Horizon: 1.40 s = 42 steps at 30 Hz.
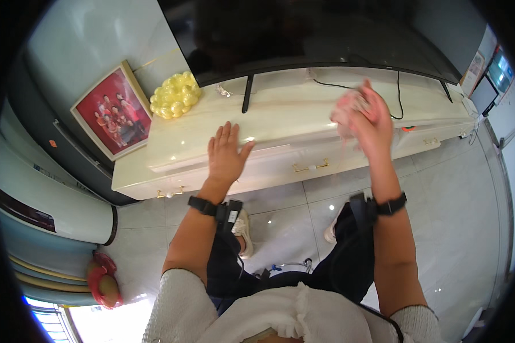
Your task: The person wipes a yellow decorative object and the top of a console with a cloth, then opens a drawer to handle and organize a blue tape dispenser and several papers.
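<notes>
My left hand (227, 152) lies palm down near the front edge of a glossy cream TV cabinet (292, 107), fingers pointing toward the television. Bunched in my right hand (375, 124) is a pink cloth (347, 109), held over the right half of the cabinet top. Motion blurs the cloth, and whether it touches the surface I cannot tell. A black cable (400, 96) hangs from the television just right of that hand. Each wrist wears a black strap with a small device.
A large television (326, 34) stands on thin legs at the back. Left of it sit a yellow balloon-like ornament (176, 95) and a framed group photo (113, 111). Brass handles (311, 166) project from the drawers. A white power strip (469, 107) lies at the right end.
</notes>
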Available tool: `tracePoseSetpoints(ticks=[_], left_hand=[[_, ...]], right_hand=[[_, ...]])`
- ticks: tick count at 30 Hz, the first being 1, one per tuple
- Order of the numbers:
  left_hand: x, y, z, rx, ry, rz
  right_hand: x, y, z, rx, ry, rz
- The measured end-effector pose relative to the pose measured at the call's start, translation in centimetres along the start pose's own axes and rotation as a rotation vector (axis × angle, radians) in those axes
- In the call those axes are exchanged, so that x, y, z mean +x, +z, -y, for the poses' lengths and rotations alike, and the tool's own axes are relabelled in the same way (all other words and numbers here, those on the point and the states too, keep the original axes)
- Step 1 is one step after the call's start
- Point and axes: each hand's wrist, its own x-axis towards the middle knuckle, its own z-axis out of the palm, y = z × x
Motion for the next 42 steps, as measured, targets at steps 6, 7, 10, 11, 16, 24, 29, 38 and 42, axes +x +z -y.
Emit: tracePoseSetpoints(ticks=[6, 7, 10, 11, 16, 24, 29, 38, 42], left_hand=[[-0.5, 0.0, -0.7, -0.008, 0.001, 0.013], [-0.2, 0.0, -0.7, 0.016, -0.019, 0.000], [0.8, -1.4, -0.7, 0.024, -0.055, -0.020], [1.1, -1.4, -0.7, -0.015, -0.086, -0.009], [2.2, -0.1, -1.1, -0.078, -0.073, -0.128], [2.6, 0.7, 0.0, -0.104, -0.091, -0.226], [3.5, 0.3, 2.8, -0.643, -0.295, -0.221], [0.8, -8.7, 7.0, -1.416, -1.075, -1.110], [-0.8, -11.3, 8.9, -1.351, -1.072, -1.344]], right_hand=[[2.3, 9.3, -6.7, -1.155, -0.427, 0.567], [1.1, 10.5, -8.0, -1.170, -0.716, 0.300], [2.2, 11.0, -8.4, -1.074, -0.570, 0.359], [2.6, 10.2, -8.9, -1.009, -0.473, 0.433], [6.4, -1.6, -6.9, -1.363, 0.083, 0.269], [3.0, 3.4, -5.8, -1.153, -0.479, 0.449], [-0.9, 9.9, -5.6, -0.902, -0.533, 0.572], [3.6, 1.2, -7.2, -1.159, -0.407, 0.426], [1.6, 6.1, -5.6, -1.027, -0.491, 0.605]])
